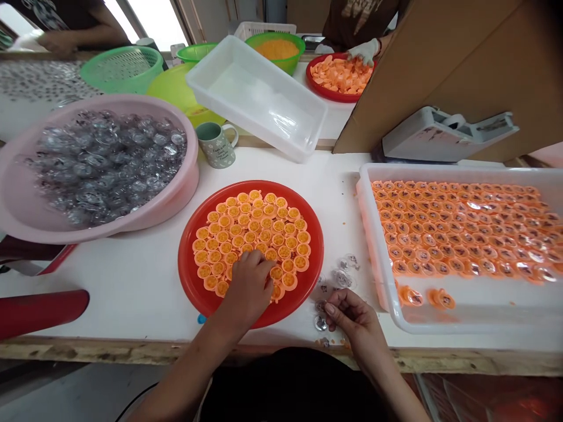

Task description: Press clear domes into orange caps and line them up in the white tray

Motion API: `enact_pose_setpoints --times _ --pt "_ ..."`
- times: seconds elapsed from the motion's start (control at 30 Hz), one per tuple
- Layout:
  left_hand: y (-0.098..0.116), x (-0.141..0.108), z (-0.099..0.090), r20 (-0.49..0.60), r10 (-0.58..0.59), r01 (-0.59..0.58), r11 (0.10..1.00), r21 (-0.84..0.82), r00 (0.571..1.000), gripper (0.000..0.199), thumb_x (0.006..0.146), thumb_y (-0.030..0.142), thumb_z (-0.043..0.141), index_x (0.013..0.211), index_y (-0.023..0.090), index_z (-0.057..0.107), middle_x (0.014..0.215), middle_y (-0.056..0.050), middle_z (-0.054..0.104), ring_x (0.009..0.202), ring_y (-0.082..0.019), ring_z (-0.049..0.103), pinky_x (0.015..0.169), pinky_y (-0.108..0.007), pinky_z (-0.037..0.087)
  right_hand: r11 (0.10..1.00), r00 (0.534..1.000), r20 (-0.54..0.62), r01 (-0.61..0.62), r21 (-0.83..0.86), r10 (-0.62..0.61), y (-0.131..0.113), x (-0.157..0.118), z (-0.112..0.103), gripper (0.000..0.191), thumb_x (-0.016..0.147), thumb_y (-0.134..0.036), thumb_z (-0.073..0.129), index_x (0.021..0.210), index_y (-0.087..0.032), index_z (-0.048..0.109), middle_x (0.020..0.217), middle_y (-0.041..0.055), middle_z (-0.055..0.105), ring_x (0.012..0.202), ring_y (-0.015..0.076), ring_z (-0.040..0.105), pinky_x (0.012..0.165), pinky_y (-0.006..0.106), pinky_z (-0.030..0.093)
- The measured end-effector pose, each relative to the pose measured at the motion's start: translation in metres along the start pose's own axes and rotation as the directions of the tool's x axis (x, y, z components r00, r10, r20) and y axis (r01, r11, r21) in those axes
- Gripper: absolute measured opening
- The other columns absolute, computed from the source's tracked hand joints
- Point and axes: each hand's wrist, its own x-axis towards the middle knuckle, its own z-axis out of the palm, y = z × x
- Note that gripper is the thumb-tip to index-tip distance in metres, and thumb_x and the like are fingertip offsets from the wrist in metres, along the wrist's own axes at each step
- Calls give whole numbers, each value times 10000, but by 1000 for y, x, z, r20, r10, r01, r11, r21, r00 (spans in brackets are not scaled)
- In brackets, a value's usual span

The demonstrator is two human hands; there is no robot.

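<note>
My left hand reaches into a round red tray, its fingers bent down and closed on one of the small orange plastic pieces with yellow-orange centres. These pieces lie packed together in the tray; the fingertips are partly hidden. At the table's front edge, to the right of the tray, my right hand pinches a small clear plastic cover between thumb and fingers. Another clear cover lies just below those fingertips, and several loose ones are scattered on the white table above.
A white bin at right holds rows of capped orange pieces. At left stands a pink basin of clear covers. Behind are a mug, a tilted white tub, a cardboard panel and a tape dispenser. Two people work across the table.
</note>
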Motion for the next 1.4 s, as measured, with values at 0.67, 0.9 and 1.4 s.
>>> enact_pose_setpoints --times 0.67,0.9,1.4 --pt "-24 30 -36 163 439 -436 898 -56 884 220 774 31 539 851 204 652 934 -37 543 897 -200 481 784 -340 407 1000 999 -45 -2 16 3 2 4 -1 285 789 -418 732 749 -173 591 614 -22 566 554 107 509 542 225 421" --pt "-15 26 -63 235 296 -220 928 -299 926 154 780 172 608 919 235 632 969 -3 608 935 -191 550 807 -304 445 984 996 67 76 -162 -66 -14 1 8 161 882 -361 632 887 -202 608 716 2 609 608 129 557 566 245 468" --pt "-16 -17 -50 218 192 -64 871 -487 957 150 711 59 606 752 194 555 765 42 545 684 -102 507 607 -209 402 494 721 665 658 -568 -196 -48 3 56 640 908 -14 373 1472 -315 350 938 49 576 760 165 563 664 279 488"
